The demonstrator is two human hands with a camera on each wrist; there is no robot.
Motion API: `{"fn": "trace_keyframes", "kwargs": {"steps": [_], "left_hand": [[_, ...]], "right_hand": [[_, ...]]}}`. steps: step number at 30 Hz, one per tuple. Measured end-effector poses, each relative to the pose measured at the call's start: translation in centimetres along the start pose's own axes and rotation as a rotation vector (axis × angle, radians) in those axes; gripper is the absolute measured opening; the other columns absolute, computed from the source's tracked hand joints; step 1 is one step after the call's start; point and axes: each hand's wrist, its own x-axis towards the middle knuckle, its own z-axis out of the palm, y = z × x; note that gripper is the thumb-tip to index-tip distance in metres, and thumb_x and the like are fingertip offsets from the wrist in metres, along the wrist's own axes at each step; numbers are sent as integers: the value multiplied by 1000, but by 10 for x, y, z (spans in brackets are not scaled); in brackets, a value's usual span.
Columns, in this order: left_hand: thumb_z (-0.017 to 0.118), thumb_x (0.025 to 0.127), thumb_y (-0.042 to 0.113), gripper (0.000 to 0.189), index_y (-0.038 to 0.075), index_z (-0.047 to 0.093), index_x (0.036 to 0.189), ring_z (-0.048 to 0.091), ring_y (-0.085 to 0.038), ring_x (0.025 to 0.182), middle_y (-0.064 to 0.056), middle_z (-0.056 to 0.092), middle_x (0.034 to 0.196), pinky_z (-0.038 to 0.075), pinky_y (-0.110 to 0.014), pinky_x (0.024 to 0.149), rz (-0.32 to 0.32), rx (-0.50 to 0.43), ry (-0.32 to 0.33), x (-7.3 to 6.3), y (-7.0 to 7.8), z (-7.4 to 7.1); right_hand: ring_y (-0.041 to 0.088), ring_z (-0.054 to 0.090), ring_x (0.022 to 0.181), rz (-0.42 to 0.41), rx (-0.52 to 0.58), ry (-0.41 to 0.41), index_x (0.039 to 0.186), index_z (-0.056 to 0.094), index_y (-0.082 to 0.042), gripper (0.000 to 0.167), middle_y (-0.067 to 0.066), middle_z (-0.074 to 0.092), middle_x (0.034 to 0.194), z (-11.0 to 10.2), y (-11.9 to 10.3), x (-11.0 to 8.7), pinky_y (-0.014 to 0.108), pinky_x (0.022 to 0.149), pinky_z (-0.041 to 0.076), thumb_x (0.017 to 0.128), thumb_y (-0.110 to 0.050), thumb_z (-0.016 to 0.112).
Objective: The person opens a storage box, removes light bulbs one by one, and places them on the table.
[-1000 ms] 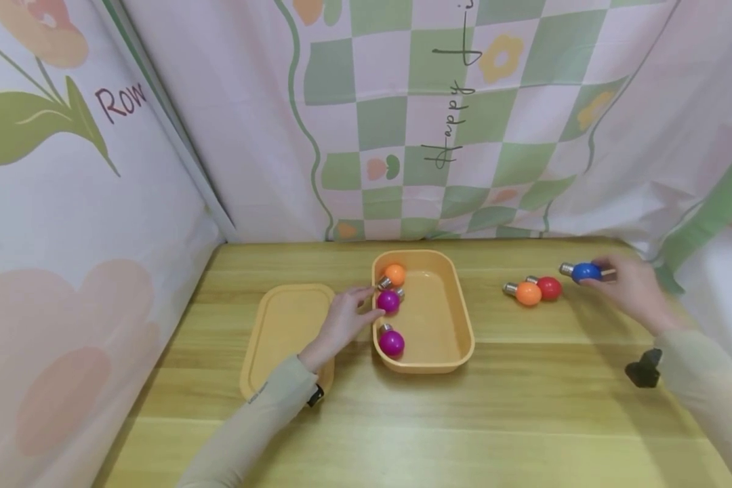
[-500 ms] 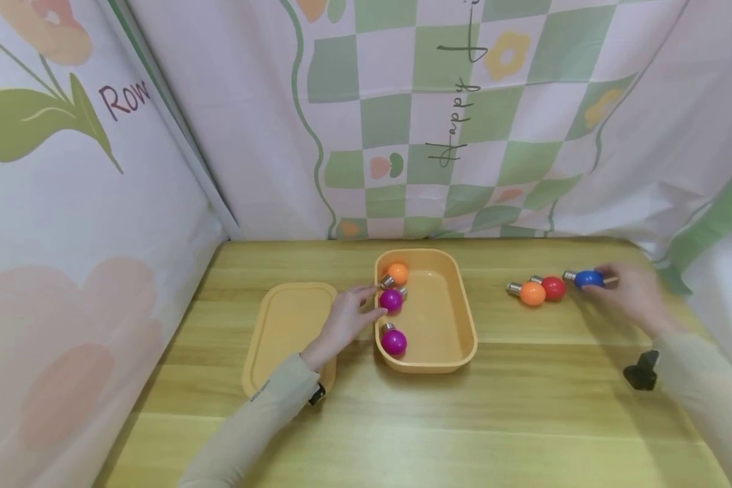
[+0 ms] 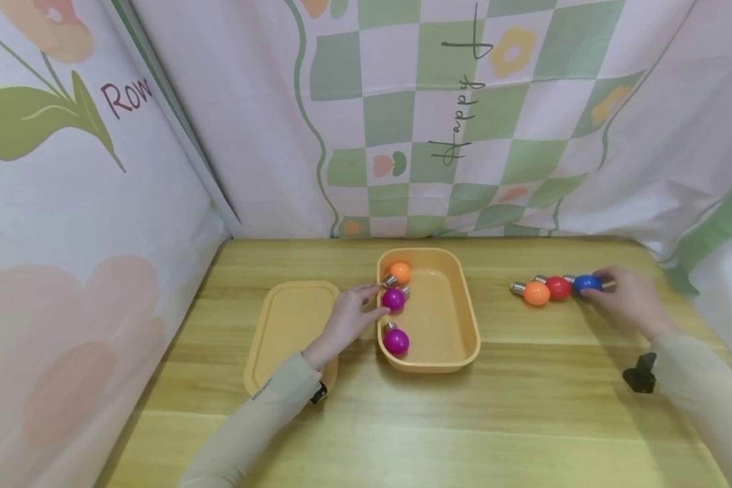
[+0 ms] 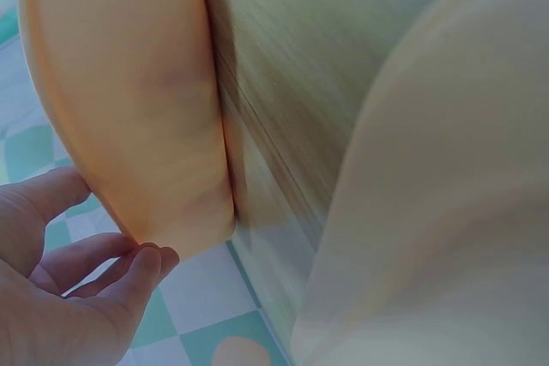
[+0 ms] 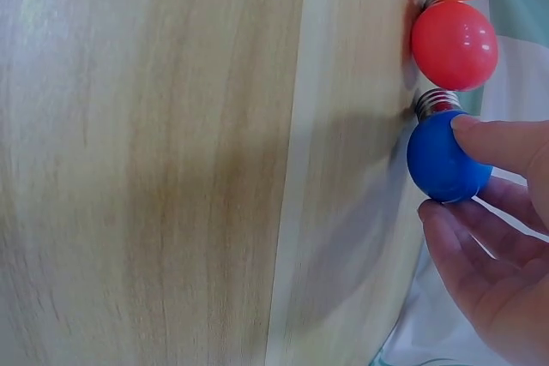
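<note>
My right hand [image 3: 631, 301] pinches a blue light bulb [image 5: 442, 156] by its round end, thumb on one side and fingers on the other. Its metal base points toward a red light bulb [image 3: 558, 288], which lies beside an orange light bulb [image 3: 536, 293]. My left hand [image 3: 348, 318] holds the left rim of a yellow plastic box [image 3: 472, 325]; in the left wrist view its fingertips meet the box edge. Inside, along the left wall, lie another orange bulb [image 3: 399, 273] and two purple bulbs, one by my left fingertips [image 3: 393, 299] and one nearer [image 3: 396, 341].
A flat yellow lid [image 3: 293, 318] lies on the wooden table [image 3: 402, 427], left of the box and partly under my left forearm. Patterned curtains [image 3: 390, 122] hang behind the table and along its left side. A black wrist device [image 3: 642, 374] sits by my right sleeve.
My right hand has lowered the blue bulb and brought it left, close beside the red one. The left hand stays at the box rim. The head view has shifted slightly.
</note>
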Motion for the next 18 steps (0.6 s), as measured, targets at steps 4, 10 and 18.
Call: {"fn": "trace_keyframes", "kwargs": {"steps": [4, 10, 18], "left_hand": [[73, 89, 20, 49, -4, 60, 130, 68, -36, 111, -23, 62, 134, 60, -42, 96, 6, 2, 5, 1, 1, 0], [74, 89, 19, 50, -4, 60, 130, 69, -37, 110, -24, 61, 134, 60, -42, 95, -1, -2, -1, 1, 2, 0], [74, 89, 18, 49, -6, 60, 129, 69, -36, 110, -25, 61, 134, 60, -40, 94, 30, 29, 7, 1, 1, 1]], "right_hand": [[57, 60, 100, 1, 0, -3, 125, 49, 17, 61, 45, 54, 119, 0, -1, 0, 65, 78, 52, 94, -32, 67], [58, 59, 101, 9, -18, -18, 125, 48, 18, 63, 45, 54, 119, 0, -2, -1, 65, 78, 51, 94, -34, 67], [58, 60, 100, -23, -28, 4, 122, 51, 18, 59, 44, 57, 115, 2, 0, -3, 66, 79, 51, 94, -30, 68]]}}
